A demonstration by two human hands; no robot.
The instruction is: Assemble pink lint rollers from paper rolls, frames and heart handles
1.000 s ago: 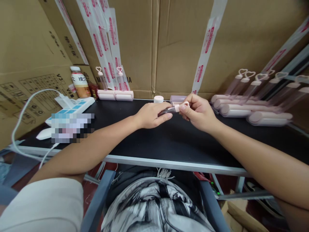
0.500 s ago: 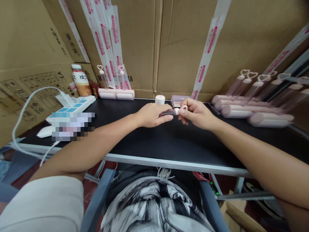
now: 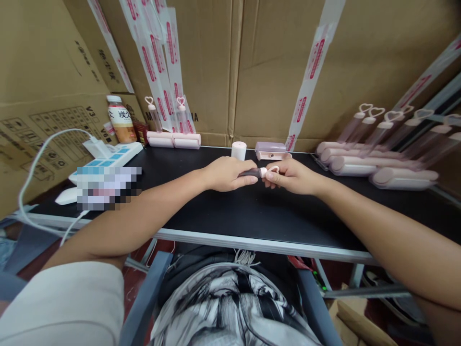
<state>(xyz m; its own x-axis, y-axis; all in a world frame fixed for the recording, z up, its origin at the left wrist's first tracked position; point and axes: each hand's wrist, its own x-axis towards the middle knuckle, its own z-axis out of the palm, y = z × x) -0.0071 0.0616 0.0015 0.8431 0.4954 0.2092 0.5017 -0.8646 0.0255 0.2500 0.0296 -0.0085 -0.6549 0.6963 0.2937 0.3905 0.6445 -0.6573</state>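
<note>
Heart-topped tube [image 3: 253, 173] looks light, stiff and (being smooth) perhaps slippery; best held by the barrel [image 3: 248, 172], where left hand [image 3: 226, 174] grips; right hand [image 3: 293, 177] pinches the loop [image 3: 273, 168] end.

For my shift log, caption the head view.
Left hand grips a dark tube; right hand holds its pale looped cap.

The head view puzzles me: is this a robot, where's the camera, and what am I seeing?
No robot here: a person works bare-handed, seen from a camera worn on the head, looking forward and down. The left hand holds a dark tube; the right hand pinches the pale loop at its end. On the black table are a white cylinder, a lilac-and-pink case, a power strip, a bottle and pink pieces with heart-topped tubes.
</note>
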